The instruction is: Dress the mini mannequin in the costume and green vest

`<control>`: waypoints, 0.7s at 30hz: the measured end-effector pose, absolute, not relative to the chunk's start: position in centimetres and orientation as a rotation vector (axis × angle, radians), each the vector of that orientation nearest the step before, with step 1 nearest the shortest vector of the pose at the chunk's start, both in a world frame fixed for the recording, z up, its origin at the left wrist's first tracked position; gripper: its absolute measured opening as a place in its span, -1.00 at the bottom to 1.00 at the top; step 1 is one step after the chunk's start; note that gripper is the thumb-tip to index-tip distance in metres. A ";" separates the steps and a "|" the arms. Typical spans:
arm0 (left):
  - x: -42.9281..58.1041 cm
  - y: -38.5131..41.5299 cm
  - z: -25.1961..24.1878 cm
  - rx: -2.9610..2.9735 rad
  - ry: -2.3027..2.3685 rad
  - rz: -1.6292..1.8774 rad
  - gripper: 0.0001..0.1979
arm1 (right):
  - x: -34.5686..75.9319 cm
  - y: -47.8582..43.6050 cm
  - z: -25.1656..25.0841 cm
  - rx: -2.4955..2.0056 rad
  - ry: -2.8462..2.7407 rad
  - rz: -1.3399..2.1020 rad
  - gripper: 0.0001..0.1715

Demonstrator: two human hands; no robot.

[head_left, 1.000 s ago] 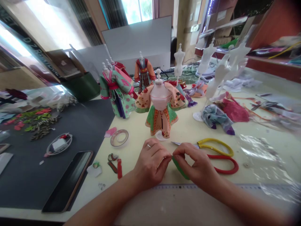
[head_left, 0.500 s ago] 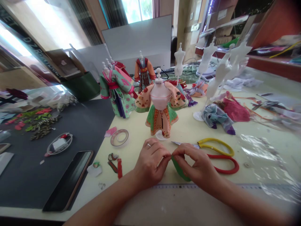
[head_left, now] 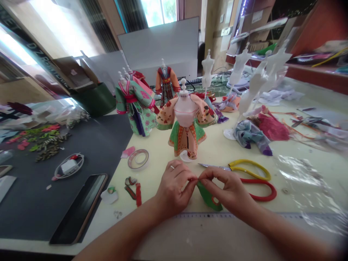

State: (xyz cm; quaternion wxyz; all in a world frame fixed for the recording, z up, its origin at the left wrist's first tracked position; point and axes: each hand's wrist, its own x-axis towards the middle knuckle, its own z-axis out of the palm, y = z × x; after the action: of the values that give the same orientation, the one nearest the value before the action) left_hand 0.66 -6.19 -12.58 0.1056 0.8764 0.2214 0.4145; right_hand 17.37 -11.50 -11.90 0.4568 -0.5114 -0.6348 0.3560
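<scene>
At the frame's lower centre, the right hand pinches green cloth; beside it, the left hand pinches closed.

Lettering observed from where I stand: a dark slanted band at left reads "NET" near its upper end, then "D Z" farther down, with a longer, blurred word following that I cannot read reliably. A ruler lying across the surface bears fine graduations, figures too small to read. One pale label, upper right: illegible.
</scene>
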 end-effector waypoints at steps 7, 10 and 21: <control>0.8 -6.2 -12.8 2.474 0.695 1.231 -0.93 | 17.3 -11.6 -11.9 -1.255 -1.513 1.009 -0.88; 0.9 -6.5 -12.9 2.424 0.714 1.233 -0.92 | 17.3 -11.6 -12.0 -1.265 -1.586 0.872 -0.92; 1.2 -7.1 -12.9 2.343 0.744 1.245 -0.94 | 17.0 -11.5 -12.2 -1.306 -1.558 0.855 -0.89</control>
State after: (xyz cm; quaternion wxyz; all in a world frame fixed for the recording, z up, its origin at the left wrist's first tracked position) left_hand 1.17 -7.07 -12.87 0.1917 0.8346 0.2651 0.4432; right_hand 17.03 -11.49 -12.21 0.4511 -0.5286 -0.6304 0.3459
